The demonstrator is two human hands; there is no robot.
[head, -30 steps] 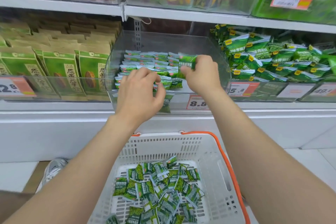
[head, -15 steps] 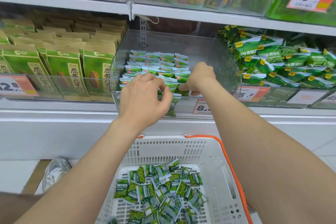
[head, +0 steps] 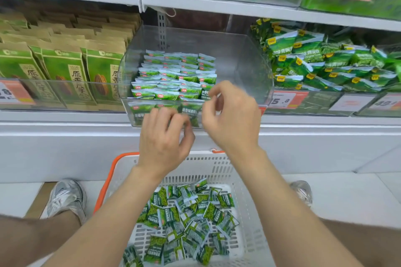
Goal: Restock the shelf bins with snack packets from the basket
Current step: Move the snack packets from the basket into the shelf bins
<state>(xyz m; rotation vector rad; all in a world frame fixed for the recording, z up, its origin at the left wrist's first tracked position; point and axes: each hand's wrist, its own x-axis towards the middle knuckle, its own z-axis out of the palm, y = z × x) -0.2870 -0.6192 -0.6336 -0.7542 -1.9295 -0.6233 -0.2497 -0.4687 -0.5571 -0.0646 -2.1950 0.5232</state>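
Head view: I'm looking down at a white metal shelf (head: 65,128) with a clear plastic bin (head: 245,60) in the middle of it. Small green-and-white snack packets (head: 173,76) stand in tidy rows across the left and centre of the bin; its right part is bare.

Both hands are raised close together at the bin's front wall. My left hand (head: 165,138) sits just below the front rim, fingers half curled and thumb apart from them, and I see nothing in its grasp. My right hand (head: 234,117) is beside it and slightly higher, its fingertips at the rim next to the front row. It is blurred, so I cannot tell whether it pinches a packet.

Below my forearms, a white slotted plastic basket with an orange handle (head: 245,180) rests on the floor. It holds a loose heap of the same green packets (head: 186,217).

Brown-and-green paper bags (head: 65,67) fill the bin to the left, and larger green bags (head: 314,65) the one to the right.
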